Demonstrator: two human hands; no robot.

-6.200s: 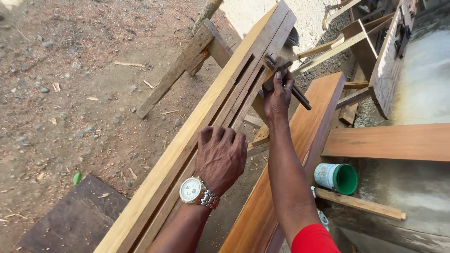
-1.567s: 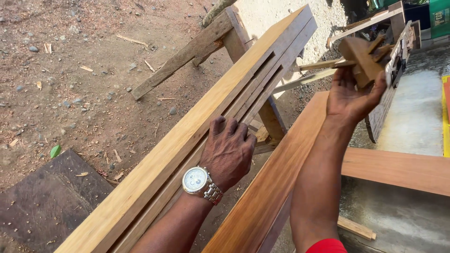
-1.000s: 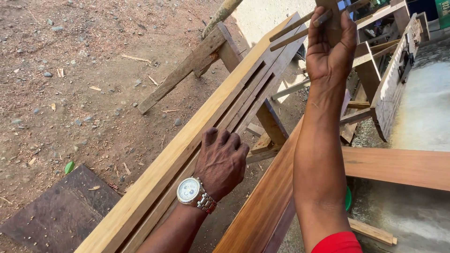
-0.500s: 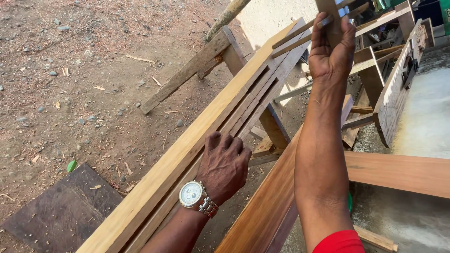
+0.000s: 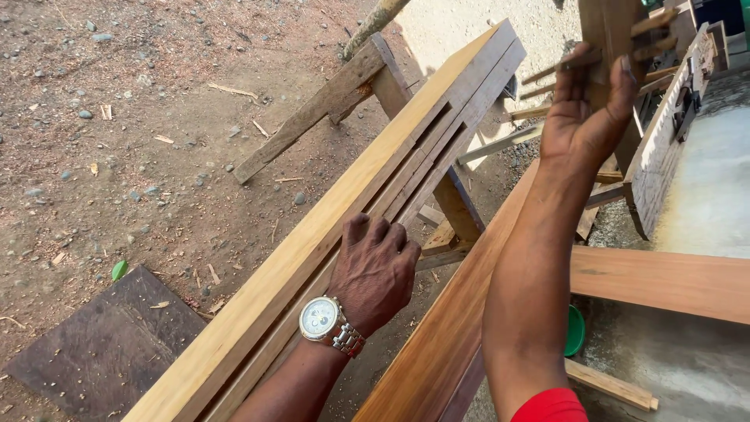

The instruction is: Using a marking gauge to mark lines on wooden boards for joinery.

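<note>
A long pale wooden beam [image 5: 312, 234] with grooves cut along its top runs diagonally from the bottom left to the top right. My left hand [image 5: 375, 270], with a wristwatch, lies flat on the grooved face, fingers spread. My right hand [image 5: 586, 117] is raised above the beam's far end and grips an upright brown wooden block [image 5: 605, 27], whose top is cut off by the frame edge.
A reddish plank [image 5: 461, 312] lies alongside the beam under my right arm. A wooden trestle [image 5: 457, 207] carries the beam. Another plank [image 5: 664, 277], a green cup [image 5: 575, 332] and a slatted wooden frame [image 5: 664, 141] are at the right. A dark board [image 5: 101, 344] lies on the dirt.
My right hand lifted from the beam's far end with the wooden block and now holds it high. My left hand stayed pressed on the beam.
</note>
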